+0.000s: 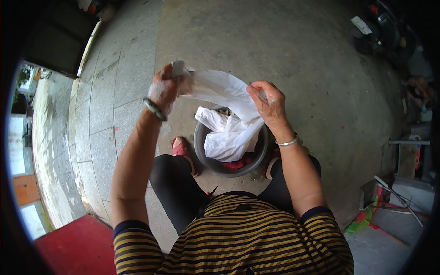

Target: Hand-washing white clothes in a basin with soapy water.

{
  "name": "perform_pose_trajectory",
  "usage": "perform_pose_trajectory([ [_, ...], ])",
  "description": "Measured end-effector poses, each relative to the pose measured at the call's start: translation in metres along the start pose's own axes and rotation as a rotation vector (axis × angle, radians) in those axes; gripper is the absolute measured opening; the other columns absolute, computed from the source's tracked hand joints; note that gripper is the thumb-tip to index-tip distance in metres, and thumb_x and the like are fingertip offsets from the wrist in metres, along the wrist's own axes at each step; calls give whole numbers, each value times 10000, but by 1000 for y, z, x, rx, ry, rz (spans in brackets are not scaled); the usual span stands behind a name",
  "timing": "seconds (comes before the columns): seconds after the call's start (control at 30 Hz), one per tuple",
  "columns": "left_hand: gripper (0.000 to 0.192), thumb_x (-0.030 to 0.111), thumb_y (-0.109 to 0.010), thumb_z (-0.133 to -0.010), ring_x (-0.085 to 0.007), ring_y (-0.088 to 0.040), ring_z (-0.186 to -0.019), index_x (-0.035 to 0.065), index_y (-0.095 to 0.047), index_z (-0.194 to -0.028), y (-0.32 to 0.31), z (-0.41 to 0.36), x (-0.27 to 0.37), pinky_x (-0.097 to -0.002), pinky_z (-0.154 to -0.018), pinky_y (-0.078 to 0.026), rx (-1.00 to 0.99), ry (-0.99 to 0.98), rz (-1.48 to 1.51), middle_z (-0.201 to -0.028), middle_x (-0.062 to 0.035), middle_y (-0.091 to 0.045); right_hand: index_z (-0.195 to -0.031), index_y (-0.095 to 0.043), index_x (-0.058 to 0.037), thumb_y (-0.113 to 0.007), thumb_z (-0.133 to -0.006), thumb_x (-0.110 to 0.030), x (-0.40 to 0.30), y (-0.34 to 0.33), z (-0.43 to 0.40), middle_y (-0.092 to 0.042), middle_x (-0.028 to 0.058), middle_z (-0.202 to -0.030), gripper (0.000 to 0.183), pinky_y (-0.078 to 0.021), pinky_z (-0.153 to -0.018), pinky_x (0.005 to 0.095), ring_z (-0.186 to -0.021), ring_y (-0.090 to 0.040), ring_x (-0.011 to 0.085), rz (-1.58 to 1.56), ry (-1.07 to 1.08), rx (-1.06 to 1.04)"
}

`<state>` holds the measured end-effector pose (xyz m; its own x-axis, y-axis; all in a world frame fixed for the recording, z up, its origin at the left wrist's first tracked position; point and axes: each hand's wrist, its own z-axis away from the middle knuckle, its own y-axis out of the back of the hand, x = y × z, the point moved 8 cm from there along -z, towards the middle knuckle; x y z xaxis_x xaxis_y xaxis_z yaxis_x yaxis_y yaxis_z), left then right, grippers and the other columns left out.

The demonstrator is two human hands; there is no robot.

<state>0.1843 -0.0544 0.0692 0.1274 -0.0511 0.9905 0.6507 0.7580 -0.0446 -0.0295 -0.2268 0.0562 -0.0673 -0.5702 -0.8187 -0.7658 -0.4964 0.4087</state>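
A wet white cloth [220, 86] is stretched between my two raised hands, its lower part hanging down into a round grey basin [198, 151] on the floor between my feet. My left hand [172, 80], with suds on it, grips the cloth's upper left end; a bangle circles that wrist. Closed around the cloth's right edge is my right hand [268, 99], also sudsy, with a silver bracelet below it. More white fabric [230, 144] lies bunched in the basin, and a piece of red fabric [235, 164] shows at the near side of its bottom.
Stone paving [103, 103] covers the left, concrete floor [292, 44] the right. A motorcycle [385, 34] stands at the upper right. Metal rods [400, 197] and coloured material [364, 220] lie at the lower right. A red surface [79, 244] is at the lower left.
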Motion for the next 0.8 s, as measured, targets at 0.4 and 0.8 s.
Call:
perform_pose_trajectory([
  [0.4, 357, 89, -469, -863, -268, -652, -889, 10, -526, -1207, 25, -16, 49, -372, -811, -537, -74, -99, -731, -972, -178, -650, -894, -624, -6, -680, -780, -221, 6, -19, 18, -605, 139, -772, 249, -465, -648, 352, -702, -600, 282, 282, 145, -488],
  [0.8, 187, 146, -650, -746, -269, -610, -779, 5, -651, -869, -30, 37, 6, -352, -728, -494, -601, -449, -1010, -899, -140, -637, -870, -630, -1, -569, -816, -133, 28, 6, 0, -634, 72, -850, 155, -448, -794, 292, -813, -590, 171, -1095, -517, -128],
])
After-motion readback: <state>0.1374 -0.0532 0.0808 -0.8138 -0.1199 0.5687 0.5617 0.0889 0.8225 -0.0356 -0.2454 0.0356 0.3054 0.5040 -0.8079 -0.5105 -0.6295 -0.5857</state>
